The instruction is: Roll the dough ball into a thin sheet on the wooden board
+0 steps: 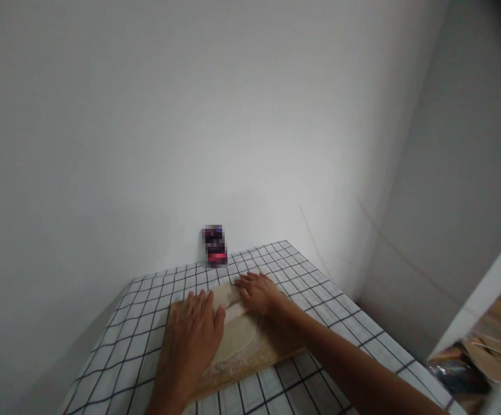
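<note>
A thin sheet of pale dough [238, 339] lies spread on a floured wooden board [228, 376]. Across the dough runs a pale, rounded bar that looks like a rolling pin [235, 312]; both its ends are hidden under my hands. My left hand [200, 328] lies palm down at the bar's left end, its fingers stretched forward and apart. At the right end my right hand [259, 293] rests palm down, fingers extended over the bar and dough. Neither hand's fingers wrap around anything that I can see.
A white tablecloth [146, 323] with dark grid lines covers the table. At its back edge a phone-like, blurred-out object [215, 246] leans against the white wall [233, 115]. A brown cardboard box [496, 363] stands at the lower right, beyond the table.
</note>
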{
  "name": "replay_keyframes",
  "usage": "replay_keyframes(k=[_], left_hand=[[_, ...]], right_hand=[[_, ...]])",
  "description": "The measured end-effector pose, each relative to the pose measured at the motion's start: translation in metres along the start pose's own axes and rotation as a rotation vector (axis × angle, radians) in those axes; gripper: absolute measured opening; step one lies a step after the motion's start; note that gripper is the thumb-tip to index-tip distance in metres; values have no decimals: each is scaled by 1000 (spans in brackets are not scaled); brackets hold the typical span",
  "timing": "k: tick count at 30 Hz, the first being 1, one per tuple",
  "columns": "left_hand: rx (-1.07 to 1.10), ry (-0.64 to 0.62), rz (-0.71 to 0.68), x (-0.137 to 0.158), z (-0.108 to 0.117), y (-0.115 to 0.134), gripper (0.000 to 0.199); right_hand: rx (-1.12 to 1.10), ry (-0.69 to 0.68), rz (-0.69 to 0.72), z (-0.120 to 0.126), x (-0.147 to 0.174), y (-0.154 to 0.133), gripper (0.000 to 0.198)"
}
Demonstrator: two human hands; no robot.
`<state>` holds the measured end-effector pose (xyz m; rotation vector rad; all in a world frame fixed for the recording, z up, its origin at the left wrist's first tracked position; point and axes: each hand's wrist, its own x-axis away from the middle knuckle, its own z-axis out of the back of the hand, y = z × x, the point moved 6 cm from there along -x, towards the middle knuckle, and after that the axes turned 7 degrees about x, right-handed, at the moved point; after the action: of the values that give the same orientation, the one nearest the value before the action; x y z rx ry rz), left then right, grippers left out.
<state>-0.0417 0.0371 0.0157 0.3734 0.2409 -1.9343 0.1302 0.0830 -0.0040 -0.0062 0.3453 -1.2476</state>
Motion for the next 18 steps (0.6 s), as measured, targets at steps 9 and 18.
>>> replay_keyframes(k=[9, 18], left_hand=[[24, 29, -80, 54, -15, 12, 58], [59, 10, -157, 57, -24, 3, 53]], right_hand=[[92, 229, -91, 23, 75, -19, 35], [158, 111, -80, 25, 60, -24, 58]])
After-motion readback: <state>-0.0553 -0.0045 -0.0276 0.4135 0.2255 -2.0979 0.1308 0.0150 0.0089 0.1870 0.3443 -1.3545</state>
